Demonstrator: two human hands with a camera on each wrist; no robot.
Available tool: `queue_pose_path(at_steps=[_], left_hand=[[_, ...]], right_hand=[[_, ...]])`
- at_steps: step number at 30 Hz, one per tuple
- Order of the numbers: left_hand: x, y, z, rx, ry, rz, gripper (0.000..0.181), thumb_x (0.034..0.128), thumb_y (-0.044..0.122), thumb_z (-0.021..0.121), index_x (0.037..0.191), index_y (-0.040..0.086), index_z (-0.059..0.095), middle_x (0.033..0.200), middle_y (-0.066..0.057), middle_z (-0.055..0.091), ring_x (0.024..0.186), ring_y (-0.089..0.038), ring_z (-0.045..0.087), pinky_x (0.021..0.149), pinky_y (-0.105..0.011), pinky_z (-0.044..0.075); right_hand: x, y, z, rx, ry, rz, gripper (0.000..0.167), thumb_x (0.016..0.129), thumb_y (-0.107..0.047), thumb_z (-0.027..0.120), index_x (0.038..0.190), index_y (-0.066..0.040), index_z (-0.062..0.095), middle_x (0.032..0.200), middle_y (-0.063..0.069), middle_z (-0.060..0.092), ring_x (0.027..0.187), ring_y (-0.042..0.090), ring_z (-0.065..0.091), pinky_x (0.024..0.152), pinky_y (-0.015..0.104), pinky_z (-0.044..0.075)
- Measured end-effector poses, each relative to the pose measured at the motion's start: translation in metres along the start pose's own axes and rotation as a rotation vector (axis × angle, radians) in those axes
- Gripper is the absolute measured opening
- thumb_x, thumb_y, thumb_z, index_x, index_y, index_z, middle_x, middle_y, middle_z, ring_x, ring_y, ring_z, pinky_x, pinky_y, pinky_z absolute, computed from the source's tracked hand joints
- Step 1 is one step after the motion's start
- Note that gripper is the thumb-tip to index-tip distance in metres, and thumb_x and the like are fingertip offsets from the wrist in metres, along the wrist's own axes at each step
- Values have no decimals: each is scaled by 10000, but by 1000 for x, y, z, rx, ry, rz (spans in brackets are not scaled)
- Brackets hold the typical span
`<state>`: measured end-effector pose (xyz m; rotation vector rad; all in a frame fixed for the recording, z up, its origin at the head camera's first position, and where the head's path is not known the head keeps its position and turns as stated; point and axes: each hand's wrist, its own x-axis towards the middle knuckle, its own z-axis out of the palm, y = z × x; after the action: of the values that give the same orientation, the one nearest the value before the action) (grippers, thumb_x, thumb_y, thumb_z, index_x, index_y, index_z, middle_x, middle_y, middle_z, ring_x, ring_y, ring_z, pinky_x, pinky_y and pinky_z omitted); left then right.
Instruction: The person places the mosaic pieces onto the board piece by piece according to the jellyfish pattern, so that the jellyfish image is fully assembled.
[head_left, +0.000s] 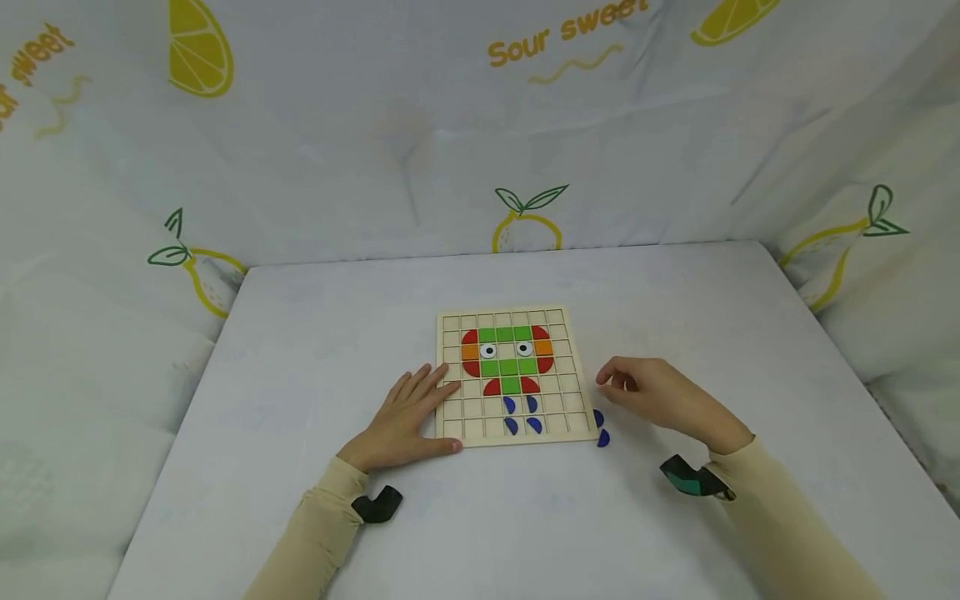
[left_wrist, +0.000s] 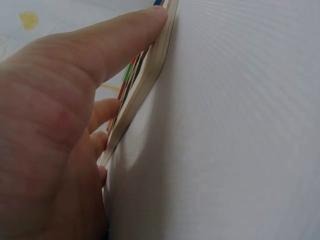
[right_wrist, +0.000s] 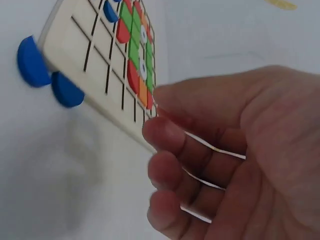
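A pale wooden grid board lies on the table. Coloured pieces on it form a figure: green squares, red rounded pieces, orange squares and two eye pieces. Several blue half-round pieces lie in cells below. My left hand spreads along the board's left side, fingers over the edge and thumb at the near left corner. To the right of the board, my right hand hovers with loosely bent fingers, thumb and forefinger apart, nothing visible between them. Two loose blue half-round pieces sit beside the board's near right corner.
The white table reaches away on all sides of the board. Behind it and at both sides hangs a white cloth with lemon prints. A dark band with a small device is on each wrist.
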<state>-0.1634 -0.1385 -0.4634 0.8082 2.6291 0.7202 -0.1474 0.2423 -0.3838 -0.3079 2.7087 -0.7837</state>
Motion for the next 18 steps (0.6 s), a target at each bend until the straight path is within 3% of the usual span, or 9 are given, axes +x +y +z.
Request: queue_pose_path(at_steps=[4,8,18], left_hand=[[0,-2,1,4,-9,-7,925,852,617,704,1606,249,315,1732,2,79,1610,-280,13,1299,-542,5],[1,-4,2,13,-8,-3,928,856,617,700,1610,248,305,1732,2,80,1609,-280,18,1298,-540,7],[0,-1,0,5,-6,-4,926,848,619,707,1603,246,322,1732,-2,85,1609,-288,19,1299,-546,5]], right_hand=[[-8,15,5,25,-63,-62,130,962,-122,640,1081,-101,688,862,-41,605,829,123,533,666,205,483],[-13,24,14,36,-57,-96,161,940,-100,648,1092,-73,696,885,-54,625,833,95,535,694,206,496],[-14,24,30,-5,-42,-63,246,903,-204,761,1116,-93,709,973,-42,622,876,107,553,749,206,530]])
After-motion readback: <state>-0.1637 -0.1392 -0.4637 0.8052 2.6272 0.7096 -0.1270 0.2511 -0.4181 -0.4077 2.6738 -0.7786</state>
